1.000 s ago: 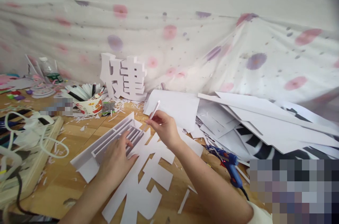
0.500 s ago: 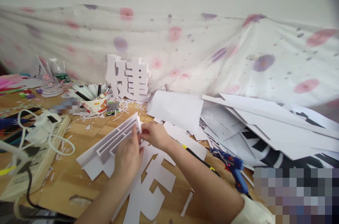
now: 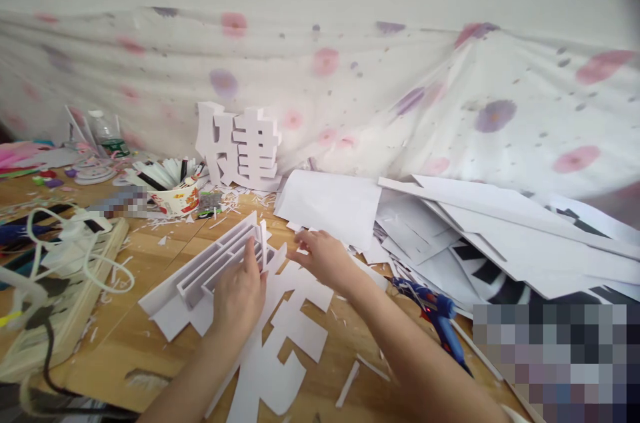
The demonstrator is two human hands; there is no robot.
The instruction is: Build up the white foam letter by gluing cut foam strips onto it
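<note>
On the wooden table lies a white foam-board character [image 3: 197, 290] with thin strips standing on edge along its strokes. My left hand [image 3: 239, 296] grips its near right part, index finger stretched along an upright strip and thumb on the other side; its remaining fingers are partly hidden. My right hand [image 3: 323, 260] is just to the right, apart from the strips, thumb and fingertips slightly parted with nothing visible between them. Below both hands spreads a flat cut-out part [image 3: 295, 330] of white board. A blue glue gun [image 3: 440, 320] lies right of my right forearm.
A finished raised white character [image 3: 240, 146] stands against the floral sheet. Left of it is a paper bowl [image 3: 175, 200] of strips. White boards [image 3: 500, 230] pile up at right; a power strip [image 3: 95, 276] with cables lies left. Scraps litter the table.
My right hand has drawn away from the strip's end to the right, and its fingers have parted. My left hand stays on the character. The utility knife is now behind my right arm.
</note>
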